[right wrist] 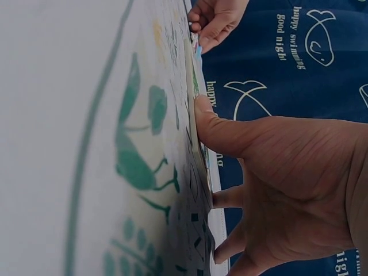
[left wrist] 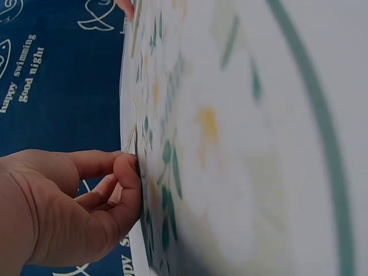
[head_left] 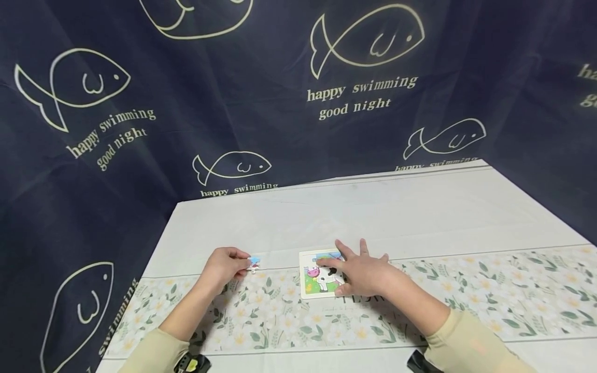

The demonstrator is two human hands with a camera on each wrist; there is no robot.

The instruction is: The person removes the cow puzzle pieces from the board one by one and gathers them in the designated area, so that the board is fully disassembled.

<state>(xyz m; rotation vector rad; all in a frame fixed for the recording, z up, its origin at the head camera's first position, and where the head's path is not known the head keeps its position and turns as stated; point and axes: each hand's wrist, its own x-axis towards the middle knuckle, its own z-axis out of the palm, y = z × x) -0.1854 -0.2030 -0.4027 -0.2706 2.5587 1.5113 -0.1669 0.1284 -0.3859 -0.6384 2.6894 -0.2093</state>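
We see a long white tabletop point(head_left: 326, 217) crossed by a pale band of floral print point(head_left: 280, 316) with green leaves, and behind it navy fabric hangings point(head_left: 280, 103) bearing pale fish outlines and lettering. Of the 2 hands, the left hand point(head_left: 226, 267) pinches a small, flat, blue-red-white puzzle piece point(head_left: 254, 263) near the band's far edge. To its right, the right hand point(head_left: 366, 272), fingers spread and gripping nothing, touches a flat, cream-framed cow puzzle point(head_left: 322, 280) lying on the band.
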